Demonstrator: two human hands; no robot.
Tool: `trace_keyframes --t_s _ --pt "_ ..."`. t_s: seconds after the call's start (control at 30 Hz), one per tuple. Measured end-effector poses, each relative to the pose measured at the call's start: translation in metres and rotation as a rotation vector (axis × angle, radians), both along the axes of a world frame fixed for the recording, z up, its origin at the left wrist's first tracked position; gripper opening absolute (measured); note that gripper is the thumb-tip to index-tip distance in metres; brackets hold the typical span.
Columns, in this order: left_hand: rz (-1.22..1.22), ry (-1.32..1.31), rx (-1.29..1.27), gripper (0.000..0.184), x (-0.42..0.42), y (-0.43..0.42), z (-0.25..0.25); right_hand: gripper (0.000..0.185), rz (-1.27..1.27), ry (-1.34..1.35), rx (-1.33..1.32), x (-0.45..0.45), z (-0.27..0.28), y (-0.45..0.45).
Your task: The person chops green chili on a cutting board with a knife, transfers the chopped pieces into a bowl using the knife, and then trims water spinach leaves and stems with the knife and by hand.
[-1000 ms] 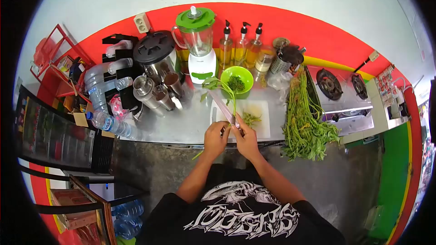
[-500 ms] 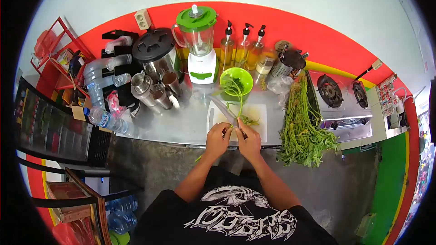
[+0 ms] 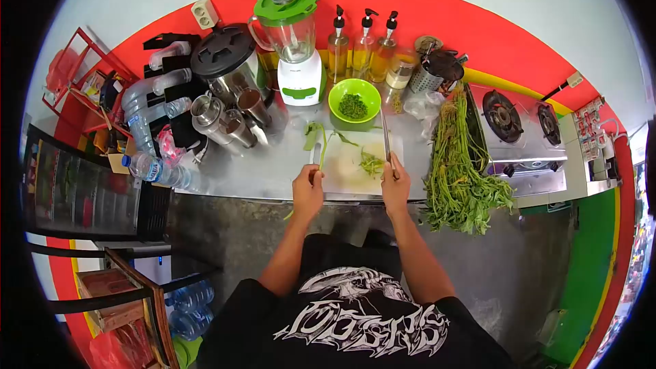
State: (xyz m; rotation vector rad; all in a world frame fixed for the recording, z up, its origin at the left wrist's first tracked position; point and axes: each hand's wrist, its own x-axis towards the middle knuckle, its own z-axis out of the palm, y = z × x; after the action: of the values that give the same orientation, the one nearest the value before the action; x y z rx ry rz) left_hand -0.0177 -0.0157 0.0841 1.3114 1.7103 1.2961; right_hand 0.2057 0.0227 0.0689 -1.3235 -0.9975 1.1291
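Leafy stem (image 3: 323, 153) is in L hand (image 3: 308, 191), over the L side of the chopping board (image 3: 339, 179), nr mid front edge of worktop (image 3: 273, 176). L thumb + fingers closed on it. Knife (image 3: 387, 138) is in R hand (image 3: 395, 184), fingers wrapped round handle, blade over board's R side. Cut greens (image 3: 371, 162) lie on board btwn the two, apart from both.

Green bowl (image 3: 335, 99) w/ chopped bits sits just behind board, blocking the way to back edge; blender (image 3: 301, 85) behind it to L. Pump bottles (image 3: 338, 58) + jar (image 3: 399, 75) line back edge; clear bag (image 3: 418, 105) in front of jar. Big bundle of greens (image 3: 465, 171) is R of R hand, leafy end hanging past front edge, stove (image 3: 523, 154) beyond. Steel cups (image 3: 254, 106) stand L of blender; water bottle (image 3: 156, 169) lies nr front L corner.

Stem's long axis runs approx front-to-back: leaves twd back edge, thin tail out below L hand past front edge. Knife tip pts twd back edge, tilted slightly L, beside bowl.
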Motion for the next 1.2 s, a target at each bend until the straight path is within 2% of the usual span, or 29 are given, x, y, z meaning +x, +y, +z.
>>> trace_keyframes --t_s 0.03,0.1,0.13,0.27,0.33,0.43,0.53,0.67,0.73,0.8,0.83,0.87,1.0,1.2 --pt "0.003 -0.003 0.004 0.013 -0.003 0.001 -0.004 0.046 0.003 -0.003 0.004 0.002 -0.004 -0.001" --pt "-0.016 -0.154 -0.013 0.023 -0.008 0.004 -0.012 0.046 0.011 0.156 -0.325 0.002 -0.013 -0.002" --pt "-0.032 -0.157 -0.026 0.031 -0.01 0.003 -0.014 0.044 0.056 0.114 -0.397 0.004 -0.015 -0.007" --pt "-0.036 -0.342 -0.05 0.032 -0.015 0.014 -0.021 0.046 0.177 0.138 -0.525 0.009 -0.014 -0.017" --pt "-0.034 -0.507 -0.177 0.03 -0.02 0.028 -0.011 0.047 0.186 0.156 -0.53 0.011 -0.018 -0.021" --pt "-0.118 -0.562 -0.308 0.033 -0.027 0.053 0.001 0.053 0.181 0.145 -0.515 0.013 -0.022 -0.027" --pt "-0.169 -0.529 -0.291 0.035 -0.021 0.068 0.01 0.066 0.187 0.196 -0.541 0.017 -0.017 -0.03" --pt "-0.279 -0.541 -0.203 0.03 -0.008 0.073 0.017 0.061 0.196 0.211 -0.543 0.024 -0.015 -0.031" --pt "-0.355 -0.543 -0.171 0.019 -0.01 0.073 0.014 0.047 0.2 0.209 -0.535 0.025 -0.004 -0.033" --pt "-0.367 -0.592 -0.153 0.017 -0.006 0.069 0.016 0.037 0.204 0.162 -0.53 0.022 0.015 -0.036" --pt "-0.381 -0.642 -0.13 0.016 -0.005 0.068 0.019 0.037 0.202 0.169 -0.528 0.021 0.022 -0.037" --pt "-0.441 -0.636 -0.166 0.023 -0.009 0.07 0.015 0.036 0.211 0.178 -0.497 0.02 0.028 -0.037" --pt "-0.499 -0.718 -0.173 0.036 -0.002 0.065 0.048 0.038 0.241 0.212 -0.388 0.009 0.059 -0.034" --pt "-0.51 -0.663 -0.101 0.027 0.011 0.067 0.063 0.046 0.383 0.198 -0.204 -0.008 0.109 -0.027"
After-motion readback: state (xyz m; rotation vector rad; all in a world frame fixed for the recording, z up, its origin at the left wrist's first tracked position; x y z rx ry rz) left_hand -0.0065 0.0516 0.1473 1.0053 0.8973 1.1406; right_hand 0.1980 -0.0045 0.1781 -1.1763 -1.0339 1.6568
